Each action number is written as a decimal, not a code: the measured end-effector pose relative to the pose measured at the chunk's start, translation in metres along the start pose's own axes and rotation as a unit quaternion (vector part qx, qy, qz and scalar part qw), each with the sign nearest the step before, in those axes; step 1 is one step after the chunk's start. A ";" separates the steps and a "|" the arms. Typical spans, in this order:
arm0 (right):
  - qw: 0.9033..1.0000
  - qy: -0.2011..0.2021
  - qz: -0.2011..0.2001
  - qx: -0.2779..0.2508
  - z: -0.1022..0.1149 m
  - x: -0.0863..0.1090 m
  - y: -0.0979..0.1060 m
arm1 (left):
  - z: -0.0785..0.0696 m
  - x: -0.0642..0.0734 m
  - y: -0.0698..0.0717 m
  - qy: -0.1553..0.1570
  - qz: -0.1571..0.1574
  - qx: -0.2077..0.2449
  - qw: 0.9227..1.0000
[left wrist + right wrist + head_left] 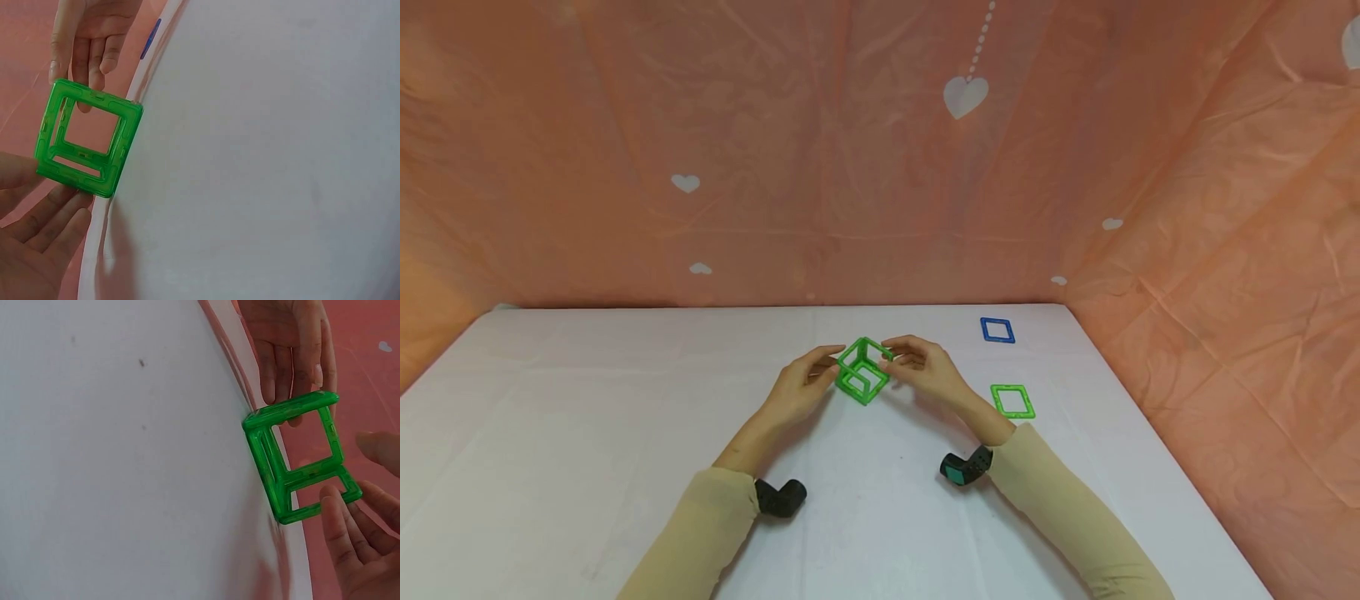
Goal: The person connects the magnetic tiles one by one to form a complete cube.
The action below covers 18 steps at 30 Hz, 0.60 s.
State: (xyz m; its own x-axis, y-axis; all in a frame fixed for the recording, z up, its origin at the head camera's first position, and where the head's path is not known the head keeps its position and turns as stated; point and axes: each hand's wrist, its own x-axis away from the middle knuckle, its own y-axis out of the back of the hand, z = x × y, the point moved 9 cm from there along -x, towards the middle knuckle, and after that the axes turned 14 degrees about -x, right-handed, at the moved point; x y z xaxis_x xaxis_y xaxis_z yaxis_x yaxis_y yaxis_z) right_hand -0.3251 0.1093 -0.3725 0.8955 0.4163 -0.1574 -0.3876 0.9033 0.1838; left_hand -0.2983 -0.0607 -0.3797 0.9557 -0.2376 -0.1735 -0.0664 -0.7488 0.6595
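An orange curtain (820, 150) is hanging behind a white-covered table (587, 433), over which both sleeved arms are reaching inward. The left hand (797, 387) is pinching one side of a green frame structure (81, 152), while the right hand (932, 371) is gripping the opposite side with bent fingers, one fingertip overlapping a bar. The structure is sitting directly between the two hands, boxy, showing no clear long axis. Outside that span, a loose green square (1018, 415) is lying just beside the right wrist, and a blue square (999, 339) is lying farther back; both are nearer the right hand.
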 end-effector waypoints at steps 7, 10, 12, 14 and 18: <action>1.000 -0.008 0.000 0.022 -0.002 0.001 0.000 | 0.001 0.000 -0.001 0.002 0.002 -0.004 1.000; 0.999 -0.016 -0.002 0.029 -0.002 0.001 0.000 | 0.001 -0.001 -0.001 0.002 0.003 -0.004 1.000; 0.999 -0.022 -0.003 0.031 -0.003 0.001 0.000 | 0.001 -0.001 -0.002 0.004 0.004 -0.004 1.000; 0.999 -0.023 -0.001 0.031 -0.003 0.001 -0.001 | 0.001 -0.001 -0.002 0.007 0.005 -0.005 1.000; 0.999 -0.020 0.002 0.033 -0.003 0.001 -0.002 | 0.001 -0.001 -0.001 0.009 0.006 -0.001 1.000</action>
State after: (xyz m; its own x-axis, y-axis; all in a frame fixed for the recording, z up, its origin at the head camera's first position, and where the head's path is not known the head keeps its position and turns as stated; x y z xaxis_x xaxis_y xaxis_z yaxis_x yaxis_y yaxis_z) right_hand -0.3241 0.1080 -0.3758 0.9023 0.4148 -0.1170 -0.3779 0.8919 0.2483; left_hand -0.2991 -0.0604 -0.3816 0.9601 -0.2346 -0.1523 -0.0768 -0.7447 0.6630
